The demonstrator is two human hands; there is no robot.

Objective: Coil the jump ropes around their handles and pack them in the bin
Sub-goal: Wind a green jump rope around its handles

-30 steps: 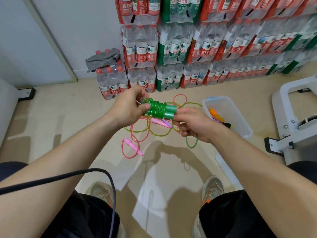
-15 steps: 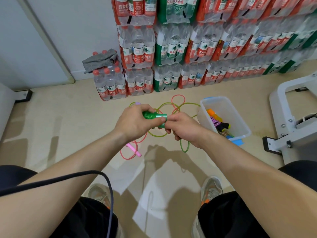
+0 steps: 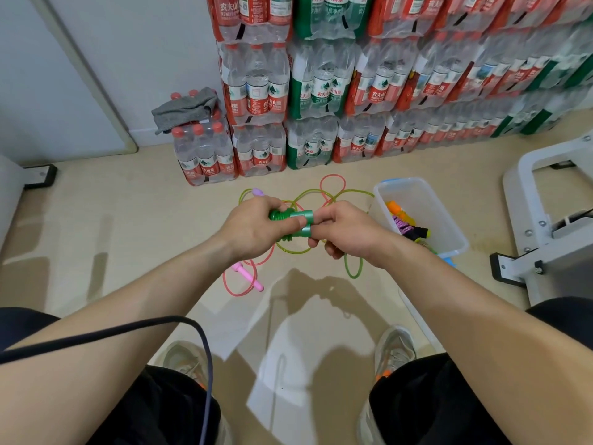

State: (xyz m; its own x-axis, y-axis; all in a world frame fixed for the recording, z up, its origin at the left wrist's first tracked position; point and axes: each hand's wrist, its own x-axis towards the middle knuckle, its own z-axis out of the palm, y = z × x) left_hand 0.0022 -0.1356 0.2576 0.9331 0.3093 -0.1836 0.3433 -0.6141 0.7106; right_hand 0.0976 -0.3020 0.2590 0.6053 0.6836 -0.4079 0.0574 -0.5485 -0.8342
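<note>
**Desk:** What are the 2 hands doing here?

**Photographer:** Both grip 1 green jump rope (image 3: 296, 220), held in the air between them. The left hand (image 3: 253, 226) has its fingers curled round the coiled end. The right hand (image 3: 345, 231) pinches the bare ends of the 2 handles, which lie side by side. Holding it at both ends probably keeps the wraps from springing loose.

**Desk:** Is the winding finished?

**Photographer:** It looks close to finished. The cord sits tight round the handles, and a short bit of it shows under the left hand. I can't tell whether the tail is tucked in.

**Desk:** Where is the bin?

**Photographer:** The clear bin (image 3: 426, 203) stands on the floor (image 3: 128, 239) near the right hand, on its outer side. That should make the drop a short reach for that hand. It already holds other bundled ropes (image 3: 407, 224), in orange, purple and black.

**Desk:** What hasn't been packed yet?

**Photographer:** A pink jump rope (image 3: 248, 277) lies loose on the floor below the left hand. Yellow-green rope loops (image 3: 353, 271) spread out under and beyond both hands, tangled with the pink one. A purple handle (image 3: 257, 192) shows just beyond the left hand. The 2 tangled ropes will likely need separating before either can be coiled.
</note>
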